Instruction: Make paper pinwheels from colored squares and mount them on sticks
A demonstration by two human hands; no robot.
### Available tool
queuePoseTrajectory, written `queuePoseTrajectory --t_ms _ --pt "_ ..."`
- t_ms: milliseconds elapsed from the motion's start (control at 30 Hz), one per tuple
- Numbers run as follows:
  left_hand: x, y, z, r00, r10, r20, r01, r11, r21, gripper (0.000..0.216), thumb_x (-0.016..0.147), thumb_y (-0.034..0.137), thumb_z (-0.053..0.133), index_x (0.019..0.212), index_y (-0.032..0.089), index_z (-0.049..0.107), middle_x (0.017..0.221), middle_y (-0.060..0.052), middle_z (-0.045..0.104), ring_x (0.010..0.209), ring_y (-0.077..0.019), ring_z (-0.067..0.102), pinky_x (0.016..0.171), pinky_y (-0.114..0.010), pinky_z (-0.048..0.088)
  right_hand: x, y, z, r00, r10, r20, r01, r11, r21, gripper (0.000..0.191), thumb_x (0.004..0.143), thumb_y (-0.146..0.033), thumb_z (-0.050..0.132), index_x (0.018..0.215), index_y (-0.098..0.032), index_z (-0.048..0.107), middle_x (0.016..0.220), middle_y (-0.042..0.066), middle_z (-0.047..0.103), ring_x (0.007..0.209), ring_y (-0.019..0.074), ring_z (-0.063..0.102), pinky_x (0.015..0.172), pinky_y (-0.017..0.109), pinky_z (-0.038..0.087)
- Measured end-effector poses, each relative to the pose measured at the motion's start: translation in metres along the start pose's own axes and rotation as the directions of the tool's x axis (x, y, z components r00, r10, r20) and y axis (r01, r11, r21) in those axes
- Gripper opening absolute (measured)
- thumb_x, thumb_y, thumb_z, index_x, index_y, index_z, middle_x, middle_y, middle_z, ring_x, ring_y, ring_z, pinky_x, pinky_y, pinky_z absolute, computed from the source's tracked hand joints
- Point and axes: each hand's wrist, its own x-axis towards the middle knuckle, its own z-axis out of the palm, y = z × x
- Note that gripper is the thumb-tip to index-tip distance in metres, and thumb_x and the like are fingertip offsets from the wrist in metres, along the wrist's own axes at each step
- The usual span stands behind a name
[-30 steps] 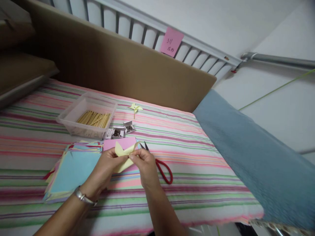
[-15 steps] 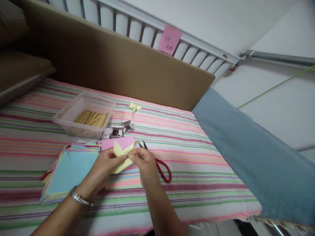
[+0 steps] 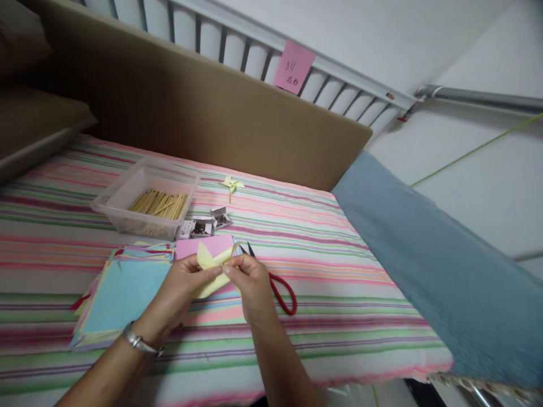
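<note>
Both hands meet over a striped cloth and pinch a folded yellow paper (image 3: 208,261) between them. My left hand (image 3: 181,287) grips it from the left with the fingers curled; a metal bracelet sits on that wrist. My right hand (image 3: 250,282) pinches the paper's middle from the right. Under the paper lies a pink sheet (image 3: 199,247). Red-handled scissors (image 3: 279,289) lie just right of my right hand. A stack of coloured paper squares (image 3: 123,291), light blue on top, lies left of my left hand.
A clear plastic tub (image 3: 123,195) holding wooden sticks (image 3: 160,203) stands at the back left, with small open boxes of pins (image 3: 203,225) beside it. A finished yellow pinwheel (image 3: 231,184) lies farther back. A brown board (image 3: 203,118) and a blue cloth (image 3: 419,254) border the striped surface.
The hands and the yellow paper have stayed almost in place, with small finger movements on the fold. The view shifted slightly.
</note>
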Motion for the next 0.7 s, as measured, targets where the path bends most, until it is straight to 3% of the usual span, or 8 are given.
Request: queuePoseTrajectory --t_ms 700 --pt "-0.0006 0.0005 0.002 1.0 0.014 -0.013 -0.014 0.999 -0.032 0.028 0.061 0.025 0.078 0.087 0.016 0.074 0.083 -0.005 0.075 0.068 -0.0169 0.065 0.063 -0.024 0.047 0.0013 0.0015 0.0017 1.0 -0.016 0.007 0.017 1.0 -0.014 0.008 0.061 -0.019 0.067 0.059 -0.017 0.06 0.059 -0.003 0.059 0.057 0.0114 0.049 0.06 0.025 0.037"
